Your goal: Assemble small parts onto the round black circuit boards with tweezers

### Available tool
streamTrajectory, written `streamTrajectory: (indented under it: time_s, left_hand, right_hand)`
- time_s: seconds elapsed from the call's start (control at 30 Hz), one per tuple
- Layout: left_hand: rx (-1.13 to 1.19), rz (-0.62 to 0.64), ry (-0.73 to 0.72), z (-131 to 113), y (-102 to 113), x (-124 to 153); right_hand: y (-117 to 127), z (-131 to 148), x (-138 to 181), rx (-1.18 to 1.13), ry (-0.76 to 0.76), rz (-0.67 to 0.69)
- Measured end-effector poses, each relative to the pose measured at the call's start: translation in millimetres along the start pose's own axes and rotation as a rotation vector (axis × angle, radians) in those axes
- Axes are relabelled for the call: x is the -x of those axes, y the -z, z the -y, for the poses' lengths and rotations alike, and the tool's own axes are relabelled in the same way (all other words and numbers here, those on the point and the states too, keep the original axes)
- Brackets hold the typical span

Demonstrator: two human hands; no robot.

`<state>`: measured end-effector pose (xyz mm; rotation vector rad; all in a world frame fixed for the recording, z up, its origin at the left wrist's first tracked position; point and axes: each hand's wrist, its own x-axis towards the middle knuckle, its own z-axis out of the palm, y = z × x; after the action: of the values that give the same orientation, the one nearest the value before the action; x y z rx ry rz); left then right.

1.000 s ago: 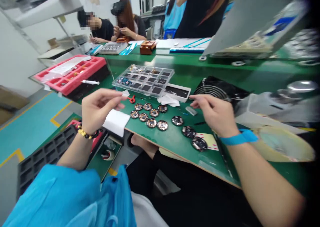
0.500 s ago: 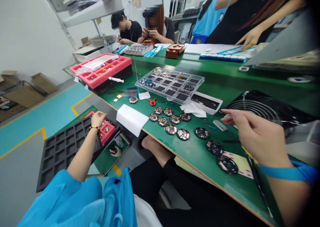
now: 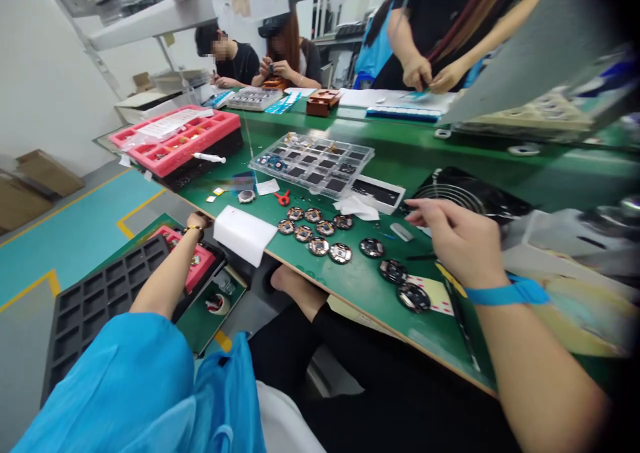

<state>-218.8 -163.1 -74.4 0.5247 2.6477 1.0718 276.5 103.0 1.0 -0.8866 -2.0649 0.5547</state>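
Observation:
My left hand (image 3: 198, 222) is at the far corner of a pink foam tray (image 3: 199, 278) with small parts in it; its fingers are dark and mostly hidden. The pink tray lies by a black compartment tray (image 3: 107, 286). My right hand (image 3: 463, 240) hovers above the green bench, thumb and fingers pressed together; a small dark tip shows at them, too small to name. Below and left of it lie several round circuit boards (image 3: 341, 252). Two darker round boards (image 3: 414, 297) lie nearest me, one partly on a playing card (image 3: 440, 298).
A clear compartment box (image 3: 313, 163), a white box (image 3: 379, 194), a red clamp (image 3: 283, 198) and a white foam sheet (image 3: 245, 234) lie on the bench. A pink parts tray (image 3: 175, 140) with a syringe (image 3: 209, 157) stands further left. Co-workers sit and stand across the bench.
My left hand has moved from over the pink tray's compartments to its far corner. My right hand keeps its closed pose. The view has swung right. A standing co-worker's hands have come together.

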Motion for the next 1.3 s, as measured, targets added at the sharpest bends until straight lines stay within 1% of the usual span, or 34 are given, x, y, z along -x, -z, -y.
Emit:
streamTrajectory:
  time_s: [0.07,0.13,0.2,0.3,0.43,0.57,0.7,0.87,1.0,1.13,1.2,1.3]
  left_hand:
    - [0.007,-0.026,0.070,0.6,0.7,10.9]
    - [0.025,-0.061,0.086,4.2,2.9,24.0]
    - [0.068,-0.095,0.055,11.5,7.7,39.4]
    - [0.127,-0.104,-0.021,26.3,18.0,66.6]
    - [0.132,-0.147,-0.102,37.9,27.9,103.8]
    - [0.141,-0.136,-0.167,33.8,26.5,130.1]
    - [0.128,-0.116,-0.226,28.0,19.7,146.4]
    - [0.210,-0.059,-0.323,29.5,15.7,166.2]
    - [0.231,-0.034,-0.318,38.6,16.7,181.7]
    - [0.273,-0.020,-0.245,53.7,11.8,197.9]
    - [0.289,0.016,-0.206,60.5,6.9,207.8]
    - [0.318,0.080,-0.190,65.9,0.4,223.8]
  right_hand:
    - [0.3,0.6,0.4,-0.033,0.037,0.029]
    - [-0.4,0.2,0.2,-0.052,0.068,0.021]
    - [-2.0,-1.6,-0.5,-0.055,0.094,0.016]
    - [-4.7,-4.3,-1.1,-0.062,0.115,0.017]
    - [-8.0,-5.0,0.2,-0.043,0.108,0.050]
    - [-12.1,-6.2,2.3,-0.036,0.103,0.092]
    - [-15.6,-10.1,3.1,-0.017,0.103,0.129]
    - [-15.4,-11.9,1.6,-0.010,0.107,0.175]
    - [-12.8,-13.0,-0.4,-0.013,0.132,0.273]
    - [-9.6,-14.3,-2.1,-0.019,0.194,0.441]
    - [-9.5,-14.4,-2.0,-0.030,0.244,0.521]
    - [-12.3,-15.0,-0.5,-0.031,0.291,0.596]
